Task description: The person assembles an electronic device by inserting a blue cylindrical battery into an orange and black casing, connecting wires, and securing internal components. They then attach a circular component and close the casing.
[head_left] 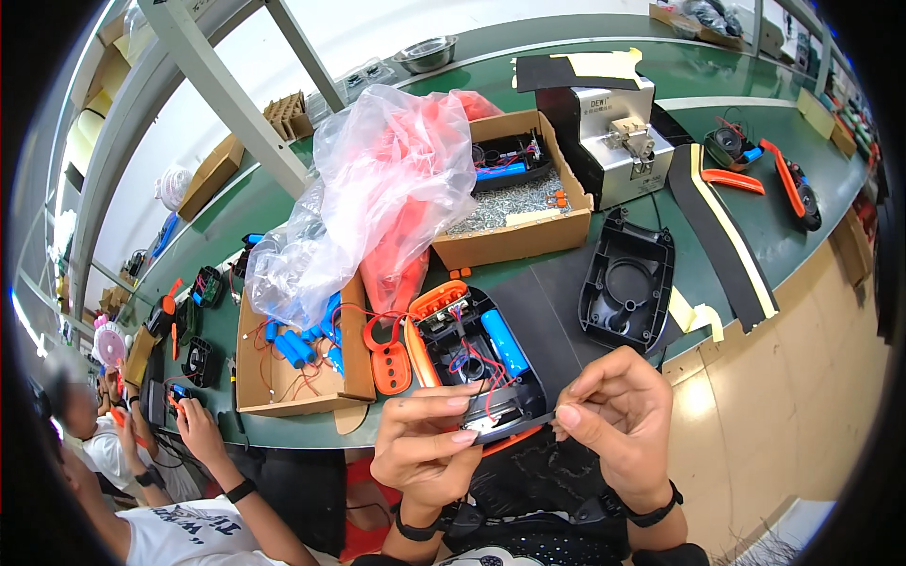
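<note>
My left hand grips the near end of an open black-and-orange device housing, thumb and fingers at its edge. Inside the housing sit a blue battery cell, a green circuit board and thin red wires. At the housing's near right corner, my right hand is closed in a pinch. A thin dark piece shows by its fingertips, too small to name. Beyond lies an empty black shell half, apart from both hands.
Left of the housing, a cardboard box holds blue cells with wires. A clear bag of red parts leans behind it. Farther back are a box of screws and a silver machine. A co-worker's hand works at the left.
</note>
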A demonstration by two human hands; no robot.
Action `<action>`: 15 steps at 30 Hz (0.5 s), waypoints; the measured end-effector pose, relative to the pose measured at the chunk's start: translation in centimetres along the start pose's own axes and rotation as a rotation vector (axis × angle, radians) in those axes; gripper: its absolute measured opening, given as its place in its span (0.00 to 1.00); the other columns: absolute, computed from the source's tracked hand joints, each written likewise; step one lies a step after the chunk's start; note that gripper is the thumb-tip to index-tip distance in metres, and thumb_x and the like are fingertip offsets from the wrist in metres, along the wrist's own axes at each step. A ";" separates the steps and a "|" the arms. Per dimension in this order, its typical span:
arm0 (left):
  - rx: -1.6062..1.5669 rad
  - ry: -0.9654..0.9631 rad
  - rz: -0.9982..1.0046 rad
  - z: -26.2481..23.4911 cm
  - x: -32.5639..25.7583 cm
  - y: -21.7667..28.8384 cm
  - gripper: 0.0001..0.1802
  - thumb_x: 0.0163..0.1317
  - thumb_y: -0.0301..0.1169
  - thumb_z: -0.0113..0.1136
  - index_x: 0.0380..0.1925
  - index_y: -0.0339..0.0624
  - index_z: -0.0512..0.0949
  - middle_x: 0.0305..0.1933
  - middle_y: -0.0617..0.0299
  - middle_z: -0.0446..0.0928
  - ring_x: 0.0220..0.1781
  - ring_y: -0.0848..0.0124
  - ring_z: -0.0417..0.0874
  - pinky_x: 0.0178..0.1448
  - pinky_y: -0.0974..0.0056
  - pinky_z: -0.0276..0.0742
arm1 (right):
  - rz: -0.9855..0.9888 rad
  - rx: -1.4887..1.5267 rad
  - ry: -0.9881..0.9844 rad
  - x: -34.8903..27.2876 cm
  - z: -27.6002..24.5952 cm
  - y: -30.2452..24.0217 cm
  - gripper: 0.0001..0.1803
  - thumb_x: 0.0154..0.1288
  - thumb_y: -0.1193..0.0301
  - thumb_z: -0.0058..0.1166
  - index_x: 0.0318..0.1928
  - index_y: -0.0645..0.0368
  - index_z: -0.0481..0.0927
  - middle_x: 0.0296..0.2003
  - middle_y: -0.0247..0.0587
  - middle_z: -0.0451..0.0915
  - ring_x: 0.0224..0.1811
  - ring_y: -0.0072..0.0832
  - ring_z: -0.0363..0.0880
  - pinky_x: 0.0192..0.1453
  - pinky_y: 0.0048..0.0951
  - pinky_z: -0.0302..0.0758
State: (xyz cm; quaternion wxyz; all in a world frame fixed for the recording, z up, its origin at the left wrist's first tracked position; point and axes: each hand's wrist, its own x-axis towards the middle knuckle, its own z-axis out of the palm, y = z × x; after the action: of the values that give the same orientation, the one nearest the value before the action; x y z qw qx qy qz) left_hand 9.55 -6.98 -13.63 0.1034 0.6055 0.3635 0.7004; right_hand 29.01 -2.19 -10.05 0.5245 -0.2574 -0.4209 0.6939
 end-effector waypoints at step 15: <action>0.090 0.026 -0.159 0.5 1.0 1.6 0.22 0.50 0.12 0.68 0.47 0.36 0.78 0.52 0.48 0.71 0.50 0.53 0.86 0.58 0.51 0.90 | 0.004 0.036 -0.011 0.0 1.8 1.3 0.12 0.69 0.81 0.69 0.47 0.66 0.77 0.39 0.41 0.86 0.42 0.20 0.86 0.49 0.22 0.84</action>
State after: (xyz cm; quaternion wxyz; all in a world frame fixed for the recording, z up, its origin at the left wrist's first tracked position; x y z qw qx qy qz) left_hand 10.24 -7.36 -11.84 0.1267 0.5695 0.4430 0.6807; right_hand 26.91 -2.89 -10.27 0.5252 -0.2450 -0.4106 0.7039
